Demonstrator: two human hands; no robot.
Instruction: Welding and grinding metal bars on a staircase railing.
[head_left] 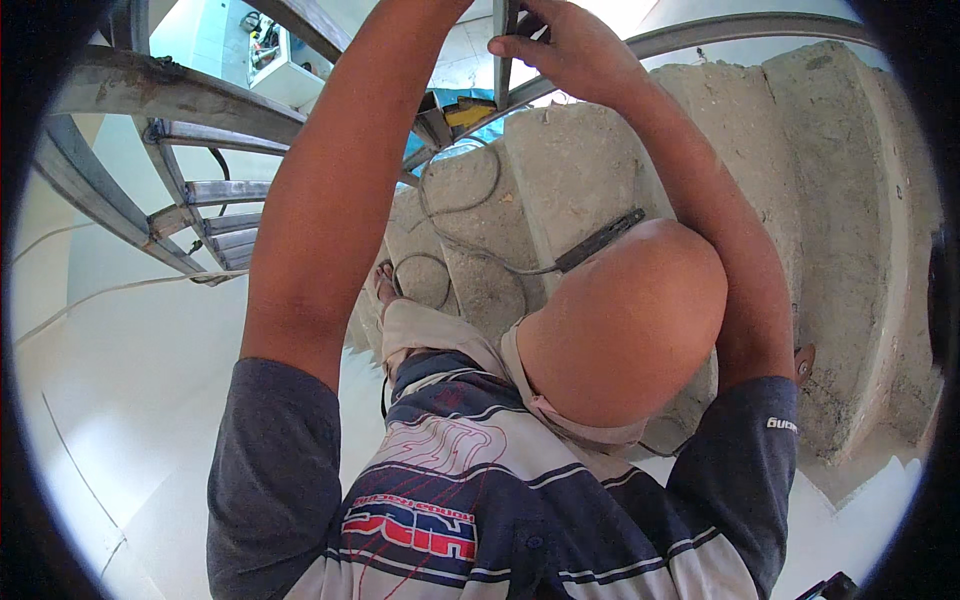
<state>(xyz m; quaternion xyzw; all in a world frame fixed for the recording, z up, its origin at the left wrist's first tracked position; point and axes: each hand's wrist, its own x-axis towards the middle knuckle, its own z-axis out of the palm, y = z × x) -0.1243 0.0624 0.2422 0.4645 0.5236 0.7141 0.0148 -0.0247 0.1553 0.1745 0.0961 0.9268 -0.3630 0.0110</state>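
My right hand (580,52) is at the upper middle, its thumb and fingers around an upright grey metal bar (503,60). The bar meets a curved metal rail (740,30) that arcs off to the right. Part of the grip is cut off by the top edge. My left forearm (345,150) reaches up past the top edge, so the left hand itself is out of sight. On a concrete step beside my bent right knee lies a long black tool (600,240) with a cable (460,238) trailing from it; neither hand touches it.
Rough concrete stairs (590,160) curve around me. A welded metal railing frame (180,100) stands at the left, with a thin pale cable (120,288) across the wall there. A yellow item (466,115) sits near the bars. Beyond is a white box (285,75) with things inside.
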